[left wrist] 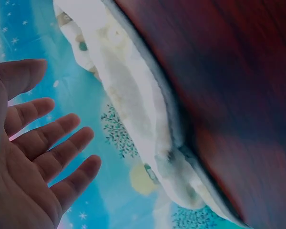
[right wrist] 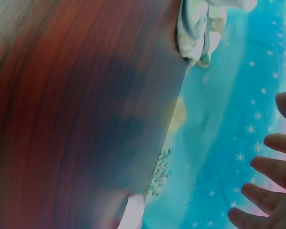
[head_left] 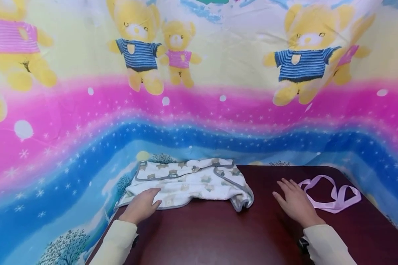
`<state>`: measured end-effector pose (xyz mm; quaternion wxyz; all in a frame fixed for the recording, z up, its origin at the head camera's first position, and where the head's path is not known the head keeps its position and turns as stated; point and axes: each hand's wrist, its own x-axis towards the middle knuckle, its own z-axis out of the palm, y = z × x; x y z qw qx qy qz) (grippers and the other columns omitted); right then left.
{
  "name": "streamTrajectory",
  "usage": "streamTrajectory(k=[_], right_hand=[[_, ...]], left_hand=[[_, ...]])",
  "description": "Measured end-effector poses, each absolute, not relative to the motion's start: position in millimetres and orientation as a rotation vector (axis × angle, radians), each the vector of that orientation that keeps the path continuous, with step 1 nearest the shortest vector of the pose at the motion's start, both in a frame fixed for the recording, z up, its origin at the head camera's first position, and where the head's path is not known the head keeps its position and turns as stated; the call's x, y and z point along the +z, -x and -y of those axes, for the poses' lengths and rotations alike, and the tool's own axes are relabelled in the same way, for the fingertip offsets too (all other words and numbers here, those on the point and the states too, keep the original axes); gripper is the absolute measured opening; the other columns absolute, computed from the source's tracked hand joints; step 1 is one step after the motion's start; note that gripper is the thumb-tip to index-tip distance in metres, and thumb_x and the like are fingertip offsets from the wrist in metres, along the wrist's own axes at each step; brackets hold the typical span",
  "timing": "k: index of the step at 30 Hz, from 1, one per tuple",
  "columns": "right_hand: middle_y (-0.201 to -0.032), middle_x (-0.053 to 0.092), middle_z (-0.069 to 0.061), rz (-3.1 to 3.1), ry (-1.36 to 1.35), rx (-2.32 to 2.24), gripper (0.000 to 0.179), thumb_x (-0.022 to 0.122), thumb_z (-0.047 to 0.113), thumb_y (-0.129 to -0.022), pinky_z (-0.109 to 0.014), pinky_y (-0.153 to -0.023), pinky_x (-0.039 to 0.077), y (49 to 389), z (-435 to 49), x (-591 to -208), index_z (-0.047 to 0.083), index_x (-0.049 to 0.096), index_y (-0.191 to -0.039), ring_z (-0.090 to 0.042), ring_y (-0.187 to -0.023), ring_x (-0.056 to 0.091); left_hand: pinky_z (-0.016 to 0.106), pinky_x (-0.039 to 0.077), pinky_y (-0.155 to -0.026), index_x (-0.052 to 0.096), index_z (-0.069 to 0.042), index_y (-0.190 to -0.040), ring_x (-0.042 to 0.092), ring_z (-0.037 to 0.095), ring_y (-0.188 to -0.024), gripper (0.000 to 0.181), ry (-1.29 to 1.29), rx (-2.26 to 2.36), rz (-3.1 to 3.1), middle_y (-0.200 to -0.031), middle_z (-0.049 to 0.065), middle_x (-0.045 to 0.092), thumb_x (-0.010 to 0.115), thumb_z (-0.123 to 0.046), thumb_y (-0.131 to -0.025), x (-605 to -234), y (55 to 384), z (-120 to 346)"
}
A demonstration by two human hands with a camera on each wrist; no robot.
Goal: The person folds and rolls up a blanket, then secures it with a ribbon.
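Observation:
A white cloth (head_left: 199,187) with a printed bear pattern and grey edging lies loosely folded at the table's back left. In the head view my left hand (head_left: 142,204) hovers over its front left part, and the left wrist view shows the fingers (left wrist: 69,179) spread and holding nothing. Farther right, my right hand (head_left: 296,202) is raised with its fingers apart, just left of a looped pink ribbon-like strap (head_left: 335,206). Nothing is between the right fingers (right wrist: 271,169) in the right wrist view.
The dark reddish-brown table (head_left: 212,235) has a rounded back right corner. Behind and on both sides hangs a curtain (head_left: 219,106) printed with bears, snowflakes and trees, close against the table's edges.

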<state>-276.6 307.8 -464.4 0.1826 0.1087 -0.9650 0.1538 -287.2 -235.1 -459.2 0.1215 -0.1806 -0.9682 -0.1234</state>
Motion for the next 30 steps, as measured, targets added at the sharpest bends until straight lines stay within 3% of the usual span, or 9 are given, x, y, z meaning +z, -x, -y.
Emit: streamTrajectory(k=[6,11,16,21,26,30], right_hand=[[-0.118,0.064,-0.021,2.775,-0.358,0.510,0.040,0.065,0.028,-0.093,-0.061,-0.093,0.041,287,-291,-469,-0.001,0.065,-0.121,-0.044,-0.112,0.055],[-0.114,0.066,-0.015,2.818,-0.426,0.559,0.035,0.071,0.025,-0.089,-0.057,-0.092,0.044,291,-275,-477,0.002,0.069,-0.116,-0.039,-0.110,0.058],[-0.104,0.068,-0.004,2.626,-0.652,0.610,0.031,0.080,0.005,-0.077,-0.047,-0.085,0.051,295,-257,-478,0.008,0.072,-0.106,-0.025,-0.101,0.062],[-0.091,0.066,0.009,2.385,-0.950,0.626,0.038,0.078,-0.014,-0.066,-0.034,-0.072,0.054,301,-233,-478,0.015,0.075,-0.091,-0.010,-0.087,0.060],[-0.095,0.067,0.010,2.442,-1.140,0.549,0.036,0.069,-0.014,-0.073,-0.036,-0.080,0.053,304,-211,-483,0.016,0.076,-0.093,-0.009,-0.093,0.061],[-0.104,0.066,0.007,2.584,-1.133,0.431,0.039,0.064,-0.012,-0.075,-0.035,-0.083,0.052,307,-206,-489,0.015,0.075,-0.102,-0.012,-0.101,0.060]], left_hand=[[0.050,0.047,-0.093,0.058,-0.005,-0.133,0.059,0.030,-0.113,0.049,0.497,-0.335,2.886,-0.125,0.012,0.062,0.072,-0.022,-0.089,-467,292,248],[0.050,0.049,-0.089,0.061,-0.006,-0.130,0.061,0.030,-0.109,0.045,0.446,-0.328,2.974,-0.119,0.011,0.064,0.073,-0.015,-0.087,-474,294,259],[0.049,0.049,-0.087,0.065,-0.005,-0.123,0.061,0.030,-0.106,0.039,0.475,-0.318,2.996,-0.113,0.011,0.066,0.072,-0.003,-0.084,-475,301,266],[0.045,0.052,-0.080,0.067,-0.005,-0.119,0.063,0.027,-0.100,0.039,0.499,-0.350,3.022,-0.110,0.009,0.067,0.072,0.004,-0.081,-473,307,275],[0.048,0.051,-0.083,0.068,-0.005,-0.117,0.062,0.029,-0.104,0.039,0.464,-0.355,3.037,-0.112,0.010,0.066,0.070,0.006,-0.080,-470,305,285],[0.049,0.050,-0.086,0.066,-0.006,-0.122,0.059,0.031,-0.110,0.043,0.468,-0.358,3.044,-0.118,0.011,0.064,0.066,0.010,-0.081,-471,307,289]])
